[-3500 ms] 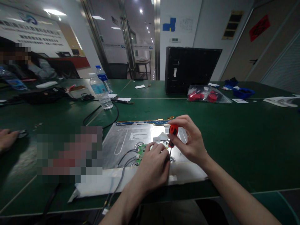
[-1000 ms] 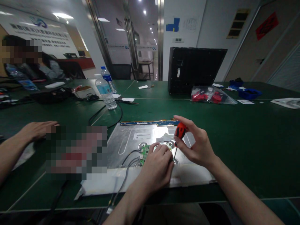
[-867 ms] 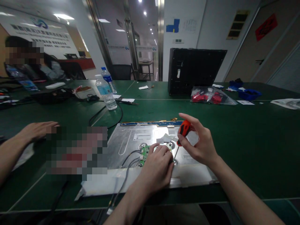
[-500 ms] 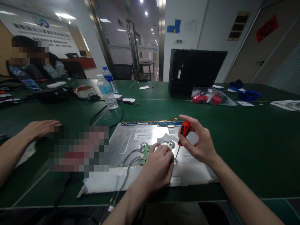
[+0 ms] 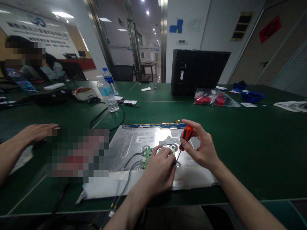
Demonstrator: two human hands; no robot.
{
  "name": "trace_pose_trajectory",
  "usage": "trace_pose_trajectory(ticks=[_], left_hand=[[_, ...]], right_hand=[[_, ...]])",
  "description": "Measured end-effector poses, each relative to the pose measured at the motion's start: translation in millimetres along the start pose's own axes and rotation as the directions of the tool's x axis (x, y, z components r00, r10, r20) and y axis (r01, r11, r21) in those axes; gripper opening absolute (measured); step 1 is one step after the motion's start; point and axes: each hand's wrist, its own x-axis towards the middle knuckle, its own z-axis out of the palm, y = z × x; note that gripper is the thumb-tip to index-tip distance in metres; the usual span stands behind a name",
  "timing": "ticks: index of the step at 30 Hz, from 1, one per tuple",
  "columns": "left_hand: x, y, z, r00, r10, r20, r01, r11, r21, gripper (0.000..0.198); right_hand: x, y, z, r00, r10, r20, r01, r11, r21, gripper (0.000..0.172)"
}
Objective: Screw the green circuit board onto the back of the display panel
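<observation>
A flat metal display panel (image 5: 124, 143) lies back side up in front of me, with a small green circuit board (image 5: 147, 154) at its middle. My left hand (image 5: 161, 163) rests over the board with curled fingers and covers most of it; the fingertips are partly hidden. In my right hand (image 5: 203, 147), between thumb and fingers, is a red-and-black screwdriver (image 5: 187, 133). Its shaft slants down to the board's right edge, beside my left fingers, and the tip is hard to make out. Grey cables (image 5: 130, 177) run from the board's left side toward me.
Another person's hand (image 5: 33, 132) lies on the green table (image 5: 251, 143) at the left, near a blurred-out patch. Beyond the panel stand water bottles (image 5: 107, 95), a black boxy device (image 5: 200, 72) and a plastic bag with red items (image 5: 213, 98).
The whole view has shifted slightly. The screwdriver and my right hand have moved a little toward my left hand, with the shaft closer to its fingers. My left hand stays on the board.
</observation>
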Motion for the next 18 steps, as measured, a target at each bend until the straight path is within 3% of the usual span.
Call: trace_pose_trajectory(ticks=[18], left_hand=[[0.6,-0.3,1.7,1.0,0.011,-0.002,-0.011,1.0,-0.003,0.011]], right_hand=[[0.9,-2.7,0.8,0.997,-0.055,0.046,0.056,0.998,-0.008,0.052]])
